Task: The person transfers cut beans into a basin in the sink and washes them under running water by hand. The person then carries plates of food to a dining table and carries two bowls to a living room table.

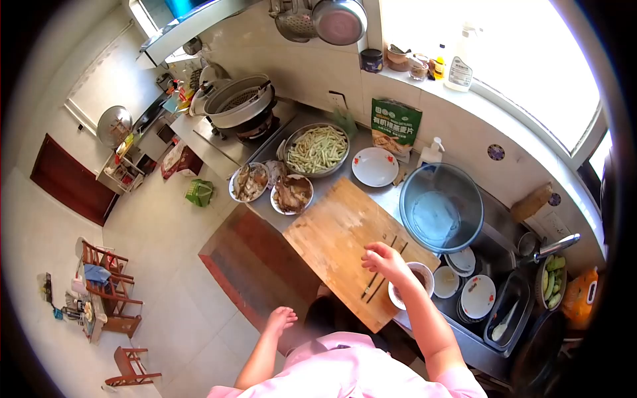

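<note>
My right hand (386, 260) is over the wooden cutting board (338, 229), with its fingers loosely bent and apart. Beneath it a pair of dark chopsticks (375, 286) lies across the board; whether the fingertips touch them I cannot tell. Under my right forearm, a white bowl (430, 284) with dark contents is partly hidden at the board's right edge. My left hand (282, 320) hangs in the air beyond the board's left side, its fingers loosely spread and holding nothing.
Behind the board stand a pan of cut green beans (316, 150), two bowls of food (292, 194), a floral plate (375, 167) and a blue-grey basin (441, 207). On the right, the sink (494, 249) holds stacked dishes (478, 296). A steamer pot (239, 99) sits on the stove.
</note>
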Available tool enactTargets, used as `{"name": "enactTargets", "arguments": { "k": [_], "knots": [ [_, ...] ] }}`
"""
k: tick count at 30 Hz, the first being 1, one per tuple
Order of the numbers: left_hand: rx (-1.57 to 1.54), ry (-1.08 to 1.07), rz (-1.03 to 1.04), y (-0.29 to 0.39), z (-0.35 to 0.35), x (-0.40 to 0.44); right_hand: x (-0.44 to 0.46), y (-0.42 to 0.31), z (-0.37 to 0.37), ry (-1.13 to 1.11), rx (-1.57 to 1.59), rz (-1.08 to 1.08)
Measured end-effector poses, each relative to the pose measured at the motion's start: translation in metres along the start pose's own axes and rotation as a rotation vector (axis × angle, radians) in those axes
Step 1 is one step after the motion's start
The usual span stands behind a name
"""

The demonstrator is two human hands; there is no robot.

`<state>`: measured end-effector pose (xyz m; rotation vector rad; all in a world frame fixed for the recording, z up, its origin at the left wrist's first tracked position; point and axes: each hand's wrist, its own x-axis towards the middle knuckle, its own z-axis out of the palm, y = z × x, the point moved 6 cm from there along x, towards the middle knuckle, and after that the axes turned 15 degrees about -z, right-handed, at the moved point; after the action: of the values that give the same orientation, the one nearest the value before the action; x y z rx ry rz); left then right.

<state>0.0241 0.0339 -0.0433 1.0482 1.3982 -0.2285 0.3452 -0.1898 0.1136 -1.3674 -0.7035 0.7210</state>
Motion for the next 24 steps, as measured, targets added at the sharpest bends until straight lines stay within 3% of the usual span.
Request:
{"name": "enactTargets", "arguments": {
  "k": [2,3,5,12,17,21,24],
  "knots": [
    [0.036,-0.11,0.071,0.018,0.026,-0.011,0.017,-0.002,0.001,0.045,0.079,0.017],
    [0.039,-0.168,-0.055,-0.012,0.037,-0.01,0.021,0.018,0.007,0.075,0.052,0.15],
    [0.023,-0.272,-0.059,0.021,0.043,0.005,0.081,0.04,0.011,0.183,0.124,0.226],
    [0.013,-0.219,-0.113,0.072,-0.024,0.046,0.259,0.115,0.001,0.607,0.415,0.392],
    [-0.057,-0.096,-0.214,0.068,-0.084,0.065,0.281,0.157,0.008,0.669,0.494,0.487],
    [-0.045,-0.16,-0.223,0.089,-0.081,0.063,0.282,0.15,0.005,0.755,0.422,0.445],
    [0.011,-0.237,-0.17,0.11,-0.064,0.063,0.272,0.093,0.009,0.759,0.48,0.314]
  ]
}}
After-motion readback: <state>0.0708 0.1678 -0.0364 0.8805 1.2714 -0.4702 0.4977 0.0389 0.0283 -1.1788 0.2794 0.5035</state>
